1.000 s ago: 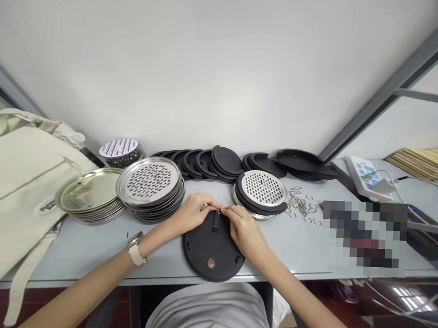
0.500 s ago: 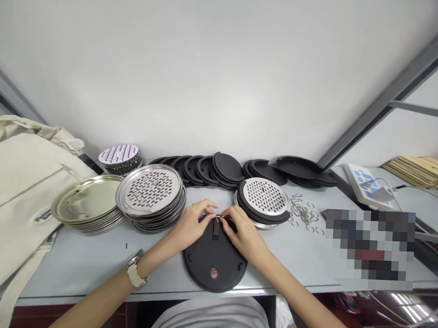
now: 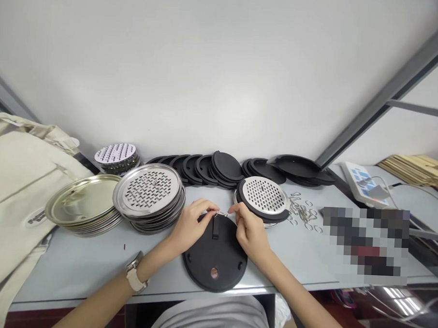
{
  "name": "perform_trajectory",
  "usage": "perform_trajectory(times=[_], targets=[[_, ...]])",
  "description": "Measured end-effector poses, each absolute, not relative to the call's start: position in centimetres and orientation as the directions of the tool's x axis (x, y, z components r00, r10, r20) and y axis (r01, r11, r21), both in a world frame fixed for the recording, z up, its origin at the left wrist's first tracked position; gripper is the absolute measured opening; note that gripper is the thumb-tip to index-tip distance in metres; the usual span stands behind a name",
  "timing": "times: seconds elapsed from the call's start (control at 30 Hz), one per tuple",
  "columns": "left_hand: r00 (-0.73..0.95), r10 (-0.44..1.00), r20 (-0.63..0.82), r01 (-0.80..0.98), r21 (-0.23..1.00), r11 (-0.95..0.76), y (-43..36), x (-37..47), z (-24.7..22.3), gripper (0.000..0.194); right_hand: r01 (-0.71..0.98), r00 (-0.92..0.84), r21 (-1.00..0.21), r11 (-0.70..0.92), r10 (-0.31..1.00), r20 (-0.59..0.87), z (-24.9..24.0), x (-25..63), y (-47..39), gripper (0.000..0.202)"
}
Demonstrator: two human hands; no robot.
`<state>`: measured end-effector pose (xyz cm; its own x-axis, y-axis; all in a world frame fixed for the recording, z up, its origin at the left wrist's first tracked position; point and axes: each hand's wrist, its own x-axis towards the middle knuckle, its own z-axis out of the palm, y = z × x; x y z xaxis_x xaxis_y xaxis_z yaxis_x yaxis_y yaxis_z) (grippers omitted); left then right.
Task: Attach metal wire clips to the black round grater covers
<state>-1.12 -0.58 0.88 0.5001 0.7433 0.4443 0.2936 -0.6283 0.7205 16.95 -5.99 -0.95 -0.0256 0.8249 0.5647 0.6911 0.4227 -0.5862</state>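
Note:
A round black plate [image 3: 215,258] lies flat near the front edge, with a short black strap [image 3: 215,228] at its top and a small hole low in the middle. At the strap's upper end, my left hand [image 3: 196,223] pinches a small metal clip [image 3: 221,213] between thumb and fingertips. My right hand [image 3: 251,232] is at the plate's upper right, its index fingertip close to the clip's right end. Its other fingers are curled in; what they hold, if anything, is hidden.
Left stand stacks of gold lids [image 3: 84,201] and perforated metal discs [image 3: 148,190]. Black rimmed plates [image 3: 226,166] line the wall. Right of a grater-topped stack [image 3: 264,195] lie loose metal rings and clips [image 3: 304,213]. A cream bag [image 3: 18,174] takes up the far left.
My right hand has drawn slightly back from the clip, its fingers curling and the index finger now pointing at it. My left hand keeps its pinch. The view has shifted slightly.

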Motion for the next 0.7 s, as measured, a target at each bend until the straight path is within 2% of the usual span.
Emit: perform_trajectory(times=[0.2,0.5,0.7], targets=[[0.506,0.762,0.404,0.230,0.789,-0.570,-0.20,-0.74,0.69,0.015,0.692,0.022,-0.589,0.417,0.803,0.595,-1.19,17.11,-6.05,0.035],[0.486,0.765,0.423,0.243,0.775,-0.583,-0.32,-1.09,1.06,0.014,0.680,-0.054,-0.610,0.408,0.856,0.514,-1.10,16.58,-6.11,0.034],[0.498,0.762,0.414,0.209,0.796,-0.568,-0.38,-0.72,0.82,0.010,0.552,0.017,-0.735,0.393,0.876,0.481,-1.33,16.51,-6.60,0.032]])
